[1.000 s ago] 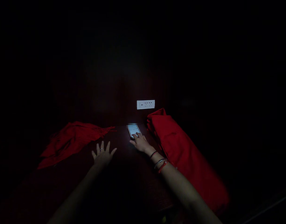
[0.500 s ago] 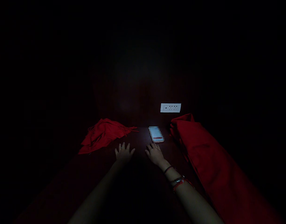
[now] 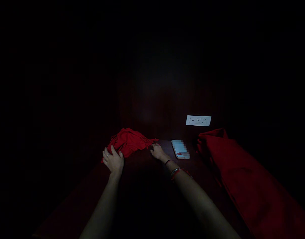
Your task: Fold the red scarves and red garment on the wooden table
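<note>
A crumpled red fringed cloth (image 3: 129,141) lies on the dark table (image 3: 140,166), its strands trailing off to the right. My left hand (image 3: 114,162) rests at the cloth's near left side, fingers spread and partly over the fabric; a ring shows on one finger. At the right end of the fringe is my right hand (image 3: 158,152), its thumb and fingers apart, with the fingertips close to the strands. Whether those fingertips touch the strands is hard to tell in the dim light. Bracelets circle the right wrist.
A lit phone (image 3: 181,150) lies right of my right hand, its screen partly blurred. Along the right side stretches a long folded red cloth (image 3: 244,172). A white socket plate (image 3: 198,120) is on the wall behind. Darkness hides the surroundings.
My left hand has moved left onto the near side of the fringed cloth. My right hand has left the phone's near edge for the fringe. The view has shifted left.
</note>
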A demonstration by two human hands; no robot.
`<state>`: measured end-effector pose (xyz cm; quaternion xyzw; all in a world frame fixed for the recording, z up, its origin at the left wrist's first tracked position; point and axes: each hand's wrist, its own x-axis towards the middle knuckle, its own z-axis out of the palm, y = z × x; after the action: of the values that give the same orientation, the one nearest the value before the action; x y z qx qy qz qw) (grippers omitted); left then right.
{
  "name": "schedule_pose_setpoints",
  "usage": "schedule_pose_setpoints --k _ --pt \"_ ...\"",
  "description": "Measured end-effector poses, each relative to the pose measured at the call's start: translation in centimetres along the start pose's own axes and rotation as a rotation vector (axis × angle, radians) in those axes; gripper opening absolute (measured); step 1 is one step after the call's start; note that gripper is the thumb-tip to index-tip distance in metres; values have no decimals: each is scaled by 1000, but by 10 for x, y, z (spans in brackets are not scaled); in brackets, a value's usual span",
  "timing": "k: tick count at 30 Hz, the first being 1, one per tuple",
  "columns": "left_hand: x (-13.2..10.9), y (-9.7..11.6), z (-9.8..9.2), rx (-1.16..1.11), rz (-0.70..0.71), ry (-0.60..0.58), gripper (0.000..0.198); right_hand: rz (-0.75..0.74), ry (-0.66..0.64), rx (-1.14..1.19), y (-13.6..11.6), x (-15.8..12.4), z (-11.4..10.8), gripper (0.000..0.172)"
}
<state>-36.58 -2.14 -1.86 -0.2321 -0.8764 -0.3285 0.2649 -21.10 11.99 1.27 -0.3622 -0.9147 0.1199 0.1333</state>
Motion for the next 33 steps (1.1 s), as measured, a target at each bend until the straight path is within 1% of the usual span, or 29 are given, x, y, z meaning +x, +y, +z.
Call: schedule_pose_setpoints --k 3,7,8,10,12,14,16,19,21,22,23,25,27,29,30,32,33 --pt "5 -10 10 -55 -142 -45 57 -55 38 22 -31 31 9 51" --pt "11 -10 14 -88 -207 -128 57 -146 72 17 -63 60 20 67" --pt "12 -9 13 -89 -210 -142 56 -194 71 -3 -70 65 22 69" --pt "14 -7 10 -87 -200 -162 53 -341 81 -67 -81 74 26 70" --pt "15 -6 7 -86 -191 -170 52 -528 113 -149 -91 81 30 63" --pt "15 -5 6 -84 -193 -165 52 -657 133 -230 -101 85 32 47" --pt "16 -5 5 -79 -200 -156 51 -722 130 -299 -109 87 31 31" --pt "16 -5 5 -80 -194 -147 50 -770 140 -346 -111 85 19 23" --pt "16 -4 4 -88 -181 -133 50 -766 151 -337 -102 80 -1 22" --pt "16 -3 3 -93 -171 -123 50 -744 154 -325 -94 76 -17 23" --pt "16 -2 2 -100 -158 -114 50 -704 150 -281 -84 71 -35 23" --pt "15 0 0 -117 -126 -97 50 -581 167 -120 -58 56 -81 23" --pt "14 4 -2 -139 -80 -91 51 -454 308 71 -27 34 -136 23" --pt "12 7 -3 -145 -8 -98 52 -342 505 238 9 3 -190 21" --pt "10 10 -3 -138 34 -107 53 -276 605 335 28 -15 -214 22" --pt "4 15 -3 -108 127 -152 56 -118 797 512 65 -54 -252 31" --pt "1 18 -3 -87 182 -195 58 -53 915 540 82 -74 -265 34"
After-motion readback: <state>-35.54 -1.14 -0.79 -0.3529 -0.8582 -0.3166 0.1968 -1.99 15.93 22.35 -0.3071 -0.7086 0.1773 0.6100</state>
